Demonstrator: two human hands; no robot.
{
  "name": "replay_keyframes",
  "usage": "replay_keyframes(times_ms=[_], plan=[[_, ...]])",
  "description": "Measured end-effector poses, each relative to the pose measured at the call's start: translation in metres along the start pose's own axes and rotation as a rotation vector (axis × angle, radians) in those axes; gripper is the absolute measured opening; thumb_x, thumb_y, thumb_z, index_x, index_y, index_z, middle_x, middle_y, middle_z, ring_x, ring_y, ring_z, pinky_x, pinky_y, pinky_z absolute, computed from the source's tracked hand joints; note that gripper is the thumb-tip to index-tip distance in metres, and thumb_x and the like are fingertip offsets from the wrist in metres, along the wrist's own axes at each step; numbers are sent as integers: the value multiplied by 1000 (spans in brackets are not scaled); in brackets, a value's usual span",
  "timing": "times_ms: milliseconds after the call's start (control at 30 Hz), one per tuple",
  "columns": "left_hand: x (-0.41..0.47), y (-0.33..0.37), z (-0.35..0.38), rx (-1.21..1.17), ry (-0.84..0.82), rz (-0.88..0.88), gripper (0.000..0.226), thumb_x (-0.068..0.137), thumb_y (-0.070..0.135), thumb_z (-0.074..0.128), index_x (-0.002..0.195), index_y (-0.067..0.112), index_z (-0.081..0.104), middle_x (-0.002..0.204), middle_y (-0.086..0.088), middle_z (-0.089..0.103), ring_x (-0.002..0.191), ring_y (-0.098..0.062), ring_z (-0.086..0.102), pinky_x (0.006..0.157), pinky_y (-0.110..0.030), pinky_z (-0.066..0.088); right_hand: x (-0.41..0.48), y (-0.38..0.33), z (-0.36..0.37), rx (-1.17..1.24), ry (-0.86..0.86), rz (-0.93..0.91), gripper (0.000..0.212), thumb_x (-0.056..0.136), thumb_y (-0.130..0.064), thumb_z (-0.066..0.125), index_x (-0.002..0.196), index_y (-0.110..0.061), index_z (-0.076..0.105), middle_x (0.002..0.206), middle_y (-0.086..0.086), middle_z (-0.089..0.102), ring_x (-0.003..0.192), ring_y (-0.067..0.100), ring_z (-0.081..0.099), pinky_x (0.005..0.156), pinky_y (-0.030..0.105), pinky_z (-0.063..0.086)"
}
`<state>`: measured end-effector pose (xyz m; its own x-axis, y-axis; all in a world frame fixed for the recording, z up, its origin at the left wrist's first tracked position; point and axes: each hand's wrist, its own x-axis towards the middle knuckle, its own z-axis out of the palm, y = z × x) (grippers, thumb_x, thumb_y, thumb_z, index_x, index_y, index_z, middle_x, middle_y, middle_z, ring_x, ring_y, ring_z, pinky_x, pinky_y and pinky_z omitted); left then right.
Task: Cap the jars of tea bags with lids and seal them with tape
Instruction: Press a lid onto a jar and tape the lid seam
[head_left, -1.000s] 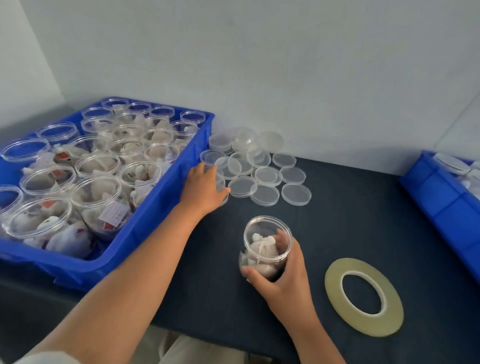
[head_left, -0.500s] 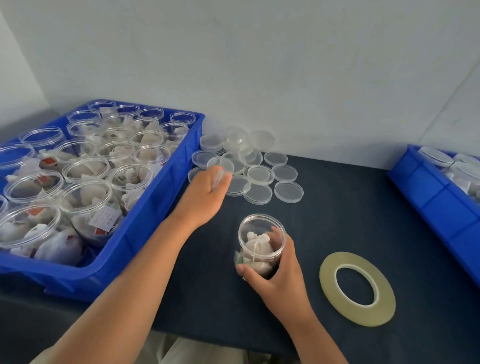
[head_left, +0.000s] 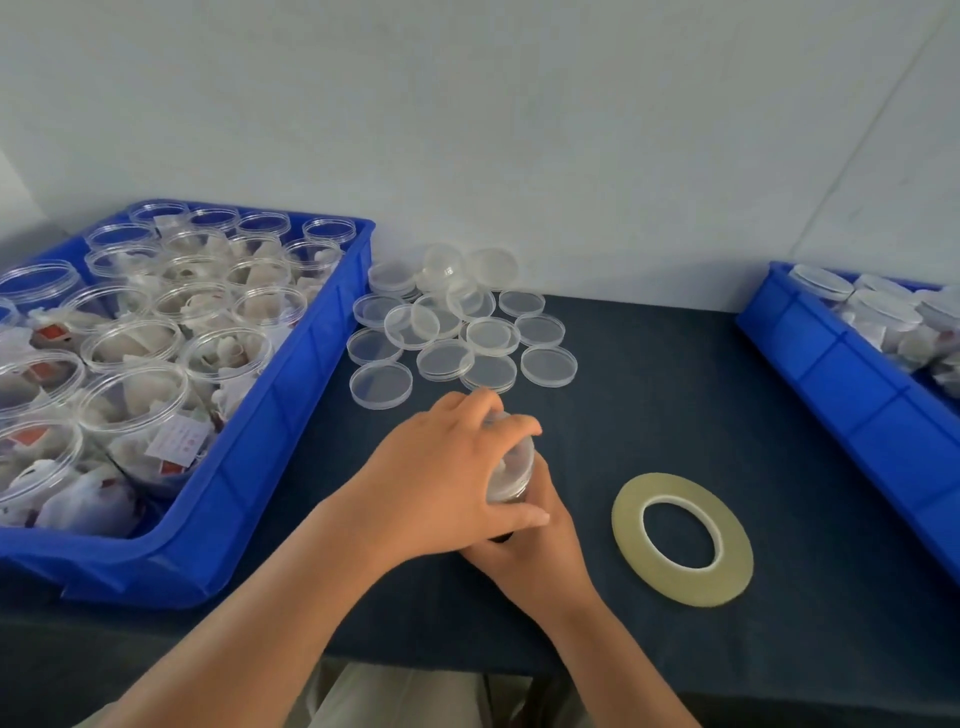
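Two hands on one jar (head_left: 511, 486) at the table's (head_left: 675, 415) front.
My right hand (head_left: 535, 556) wraps its wall, left hand (head_left: 441, 483) curls over the lid (head_left: 514, 452); light, slick plastic, I judge, best held low. Spare lids (head_left: 447, 358) lie beyond.
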<state>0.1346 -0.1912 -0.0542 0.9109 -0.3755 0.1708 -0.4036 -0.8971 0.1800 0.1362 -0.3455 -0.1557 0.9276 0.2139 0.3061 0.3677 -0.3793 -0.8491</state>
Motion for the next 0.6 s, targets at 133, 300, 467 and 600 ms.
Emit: replay_keyframes(times_ms=[133, 300, 467, 600], plan=[[7, 14, 4, 141, -27, -46, 73, 89, 82, 51, 147, 41, 35, 134, 6, 43, 119, -20, 49, 91, -36, 49, 1, -4, 1, -46, 17, -33, 81, 71, -52, 92, 136, -58, 43, 132, -29, 58, 118, -2, 63, 84, 17, 57], [8, 25, 9, 142, -36, -46, 83, 79, 96, 32, 137, 38, 43, 122, 6, 45, 109, -21, 47, 95, -40, 47, 1, -3, 0, -40, 50, -19, 66, 73, -49, 87, 122, -60, 44, 119, -25, 58, 107, 5, 66, 77, 27, 61], [10, 14, 8, -24, 45, 73, 54, 91, 82, 37, 119, 43, 63, 118, 19, 53, 110, -7, 52, 92, -31, 49, 2, 0, -6, 20, -24, 5, 65, 72, -37, 90, 125, -38, 52, 113, -16, 68, 104, 11, 71, 75, 30, 62], [6, -6, 9, -346, 59, 268, 19, 96, 48, 65, 109, 39, 75, 127, 23, 65, 125, -3, 57, 105, -34, 48, 3, 2, -12, 85, -85, -12, 62, 74, -30, 89, 129, -32, 60, 120, -9, 70, 113, 17, 71, 86, 38, 61]])
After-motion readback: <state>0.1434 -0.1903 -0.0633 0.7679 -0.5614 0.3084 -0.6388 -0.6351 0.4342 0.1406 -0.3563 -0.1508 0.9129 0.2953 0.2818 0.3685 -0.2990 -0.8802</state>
